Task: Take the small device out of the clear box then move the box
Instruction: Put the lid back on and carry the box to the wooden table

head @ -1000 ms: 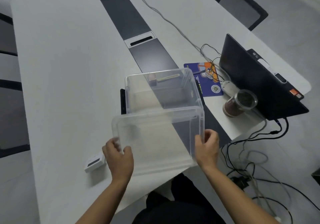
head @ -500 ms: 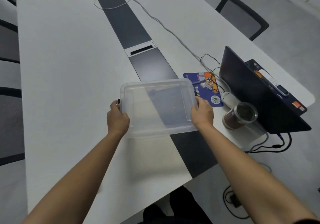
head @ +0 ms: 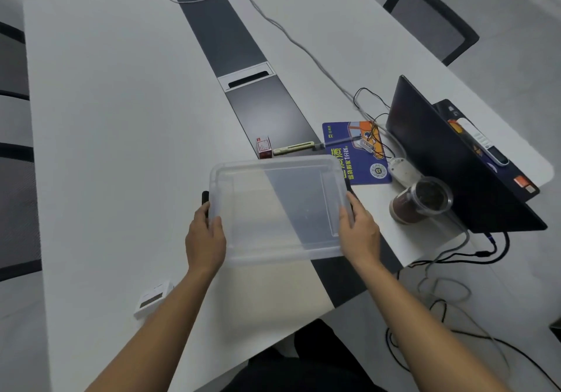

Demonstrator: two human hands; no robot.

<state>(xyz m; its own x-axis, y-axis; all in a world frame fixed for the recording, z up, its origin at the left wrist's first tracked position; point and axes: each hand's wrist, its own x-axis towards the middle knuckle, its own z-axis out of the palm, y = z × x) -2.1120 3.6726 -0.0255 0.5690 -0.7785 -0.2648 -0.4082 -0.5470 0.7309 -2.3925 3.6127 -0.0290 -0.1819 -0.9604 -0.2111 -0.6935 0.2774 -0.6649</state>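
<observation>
Bottom of frame: two bare forearms reach up from the lower edge. Small white device (head: 153, 298) lies on the white tabletop (head: 115, 136) at lower left, just beside the left forearm, well outside the box.

Mid-frame: clear box (head: 280, 208), w/ nothing visible inside, sits across the tabletop's dark centre strip (head: 267, 112), which shows through its bottom. Left hand (head: 205, 241) is wrapped around the box's left wall, fingers curled over the rim next to a black latch (head: 205, 199). Right hand (head: 359, 233) clasps the right wall the same way, fingers on the rim by the other black latch. Can't tell if the box rests on the surface or is held just off it.

Just beyond the box's far edge: small red-and-white carton (head: 263, 148) and a pale utility knife (head: 294, 148), side by side on the strip. Right of those, a blue printed pad (head: 349, 161) w/ black wires looped over it. Right-centre: clear cup of dark stuff (head: 420, 200), near the right hand but apart from it, and a dark open laptop (head: 449, 161) behind the cup.

Further up: cable port (head: 247, 76) set in the strip, grey cable (head: 273, 21) trailing to the top of frame. Upper right: black mesh chair (head: 431, 18). Lower right: cords tangled on the floor (head: 516, 315).
</observation>
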